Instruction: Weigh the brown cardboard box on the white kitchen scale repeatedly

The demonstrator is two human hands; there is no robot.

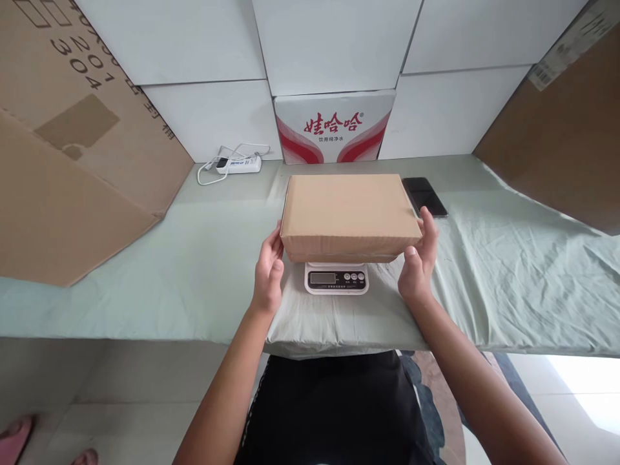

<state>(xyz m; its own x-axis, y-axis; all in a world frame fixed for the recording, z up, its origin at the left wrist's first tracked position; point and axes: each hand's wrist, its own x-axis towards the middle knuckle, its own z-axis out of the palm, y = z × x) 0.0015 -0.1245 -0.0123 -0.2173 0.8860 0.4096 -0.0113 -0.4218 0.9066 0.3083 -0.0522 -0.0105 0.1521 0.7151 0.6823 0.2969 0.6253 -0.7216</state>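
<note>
A closed flat brown cardboard box (349, 210) rests on a small white digital scale (336, 278), whose display and buttons show under the box's near edge. My left hand (268, 271) presses against the box's left side. My right hand (419, 261) holds its right side, thumb near the front corner. The scale stands on a table covered with a pale green cloth (508, 271).
A black phone (425, 196) lies just right of the box. A white power strip (238, 164) with cables sits at the back left. Behind the box stands a red-and-white carton (334, 127). Large cardboard sheets lean at left (72, 155) and right (566, 135).
</note>
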